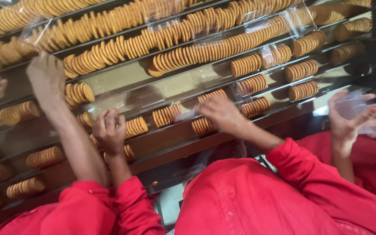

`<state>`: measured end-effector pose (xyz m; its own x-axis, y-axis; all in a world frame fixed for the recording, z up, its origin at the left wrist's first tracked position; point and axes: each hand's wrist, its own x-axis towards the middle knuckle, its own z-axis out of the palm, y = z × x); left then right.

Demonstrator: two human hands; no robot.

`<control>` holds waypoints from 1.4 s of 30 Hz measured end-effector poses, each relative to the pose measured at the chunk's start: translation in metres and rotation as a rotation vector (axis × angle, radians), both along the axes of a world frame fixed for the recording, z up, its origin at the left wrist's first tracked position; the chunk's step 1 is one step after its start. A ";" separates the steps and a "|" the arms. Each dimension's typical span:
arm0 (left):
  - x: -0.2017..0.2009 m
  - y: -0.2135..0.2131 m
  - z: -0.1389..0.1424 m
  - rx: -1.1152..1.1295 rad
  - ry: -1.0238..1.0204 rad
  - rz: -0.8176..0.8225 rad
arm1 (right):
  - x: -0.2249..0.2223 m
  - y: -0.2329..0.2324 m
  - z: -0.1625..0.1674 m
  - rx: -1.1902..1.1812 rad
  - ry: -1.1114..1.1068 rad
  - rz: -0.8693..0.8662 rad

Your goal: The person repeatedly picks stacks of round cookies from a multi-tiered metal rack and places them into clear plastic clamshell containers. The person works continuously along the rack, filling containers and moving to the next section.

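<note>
Brown conveyor (162, 146) with lanes of stacked round biscuits (205, 52) and clear trays (209, 74)

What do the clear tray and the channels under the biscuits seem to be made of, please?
The clear tray looks like thin, glossy transparent plastic: you can see through it and its edges glint. The channels look like smooth, shiny metal or polished board; dark reflections of the biscuits show in them, so either is possible.
</note>
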<state>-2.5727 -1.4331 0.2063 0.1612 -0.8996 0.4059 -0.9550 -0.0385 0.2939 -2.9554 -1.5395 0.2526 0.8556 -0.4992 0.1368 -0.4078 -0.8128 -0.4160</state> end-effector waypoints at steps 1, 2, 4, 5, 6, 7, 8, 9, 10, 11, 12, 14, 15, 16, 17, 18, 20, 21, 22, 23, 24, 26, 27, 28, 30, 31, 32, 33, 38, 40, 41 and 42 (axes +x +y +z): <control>0.006 0.008 -0.003 0.010 -0.036 0.030 | 0.002 -0.013 -0.006 -0.044 0.087 -0.053; 0.011 0.013 -0.008 0.074 -0.041 0.002 | 0.004 -0.024 -0.013 -0.092 0.177 -0.106; 0.016 0.017 -0.016 0.199 -0.042 -0.052 | 0.021 -0.037 -0.032 -0.142 0.265 -0.107; 0.016 0.014 -0.020 0.229 -0.008 -0.090 | 0.029 -0.038 -0.039 -0.167 0.309 -0.108; 0.015 0.010 -0.023 0.262 0.028 -0.131 | 0.036 -0.038 -0.044 -0.127 0.285 -0.071; 0.013 0.005 -0.024 0.293 0.064 -0.171 | 0.043 -0.038 -0.047 -0.090 0.262 -0.034; 0.010 -0.001 -0.024 0.295 0.123 -0.216 | 0.046 -0.040 -0.049 -0.056 0.238 0.003; 0.006 -0.007 -0.022 0.298 0.184 -0.264 | 0.047 -0.043 -0.049 0.002 0.127 -0.040; 0.000 -0.012 -0.019 0.299 0.244 -0.315 | 0.042 -0.048 -0.048 0.057 0.016 -0.084; -0.006 -0.016 -0.015 0.295 0.271 -0.293 | 0.036 -0.055 -0.047 0.112 -0.096 -0.127; -0.013 -0.020 -0.012 0.295 0.299 -0.271 | 0.026 -0.065 -0.047 0.132 -0.096 -0.266; -0.029 -0.028 -0.005 0.287 0.276 -0.181 | -0.003 -0.092 -0.052 0.120 0.029 -0.531; -0.037 -0.036 -0.005 0.278 0.222 -0.118 | -0.015 -0.102 -0.057 0.085 0.155 -0.659; -0.043 -0.047 -0.006 0.265 0.167 -0.055 | -0.025 -0.110 -0.063 -0.032 0.183 -0.704; -0.050 -0.061 -0.009 0.251 0.184 -0.016 | -0.034 -0.117 -0.070 -0.150 0.209 -0.743; -0.056 -0.079 -0.014 0.233 0.200 0.023 | -0.041 -0.124 -0.076 -0.218 0.227 -0.737; -0.065 -0.117 -0.024 0.282 0.317 0.094 | -0.050 -0.134 -0.081 -0.346 0.262 -0.729; -0.069 -0.133 -0.028 0.352 0.417 0.124 | -0.052 -0.138 -0.080 -0.389 0.272 -0.715; -0.072 -0.143 -0.028 0.417 0.517 0.154 | -0.053 -0.139 -0.076 -0.437 0.278 -0.699; -0.075 -0.148 -0.026 0.437 0.476 0.160 | -0.051 -0.139 -0.070 -0.488 0.282 -0.679; -0.078 -0.146 -0.022 0.461 0.434 0.172 | -0.048 -0.136 -0.062 -0.417 0.285 -0.692; -0.085 -0.128 -0.009 0.586 0.442 0.135 | -0.037 -0.124 -0.043 -0.266 0.294 -0.708; -0.089 -0.112 -0.002 0.681 0.493 0.083 | -0.030 -0.114 -0.036 -0.158 0.181 -0.615; -0.094 -0.097 0.004 0.648 0.492 -0.017 | -0.020 -0.103 -0.030 -0.055 0.065 -0.524; -0.100 -0.072 0.009 0.588 0.491 -0.145 | 0.008 -0.079 -0.030 0.065 0.048 -0.488; -0.101 -0.064 0.007 0.548 0.488 -0.162 | 0.020 -0.074 -0.035 0.061 0.068 -0.474; -0.100 -0.059 0.003 0.504 0.482 -0.187 | 0.032 -0.070 -0.042 0.052 0.085 -0.466; -0.098 -0.057 -0.003 0.489 0.447 -0.203 | 0.041 -0.067 -0.049 0.040 0.106 -0.466; -0.078 -0.048 -0.032 0.419 0.436 -0.313 | 0.060 -0.057 -0.082 0.139 -0.009 -0.583; -0.073 -0.042 -0.035 0.370 0.433 -0.277 | 0.062 -0.051 -0.088 0.173 -0.017 -0.615; -0.072 -0.039 -0.034 0.341 0.426 -0.260 | 0.064 -0.048 -0.090 0.168 -0.011 -0.617; -0.073 -0.038 -0.033 0.341 0.405 -0.268 | 0.065 -0.045 -0.090 0.163 -0.007 -0.623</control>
